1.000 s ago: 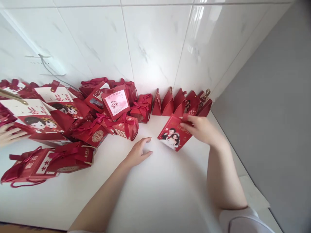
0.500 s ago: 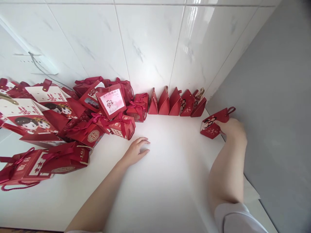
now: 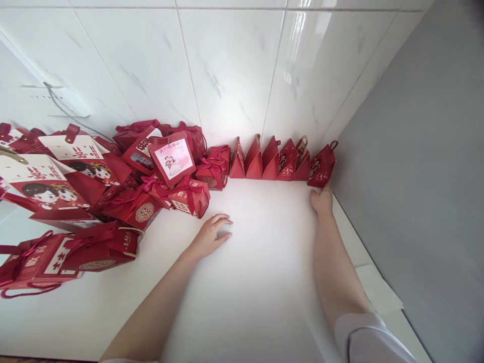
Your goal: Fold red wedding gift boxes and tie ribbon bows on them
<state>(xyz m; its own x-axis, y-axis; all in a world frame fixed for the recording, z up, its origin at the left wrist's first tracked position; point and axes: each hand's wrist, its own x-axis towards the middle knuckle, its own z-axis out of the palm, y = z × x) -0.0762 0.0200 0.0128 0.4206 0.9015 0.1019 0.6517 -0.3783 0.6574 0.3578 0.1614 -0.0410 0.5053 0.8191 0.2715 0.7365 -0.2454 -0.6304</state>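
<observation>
My right hand (image 3: 322,200) is at the lower front edge of a red triangular gift box (image 3: 321,169) with a loop handle and a printed couple. The box stands upright at the right end of a row of similar red gift boxes (image 3: 271,164) along the wall. My thumb sticks out in front of it, while the other fingers are partly hidden by its right side. Resting on the white tabletop (image 3: 260,262), my left hand (image 3: 212,234) holds nothing, with thumb and fingers apart. Nearest to it is a small red box with a ribbon bow (image 3: 192,196).
Many red and white wedding gift boxes (image 3: 81,171) crowd the left side, some leaning on others. White tiled wall (image 3: 234,65) rises behind, and a grey panel (image 3: 423,166) bounds the right. A pale flat sheet (image 3: 379,287) lies by that panel. A cable (image 3: 62,107) hangs at left.
My right hand has carried the gift box left and back from near the grey panel to the row's end. The neighbouring boxes at that end have shifted slightly left. My left hand stays put.
</observation>
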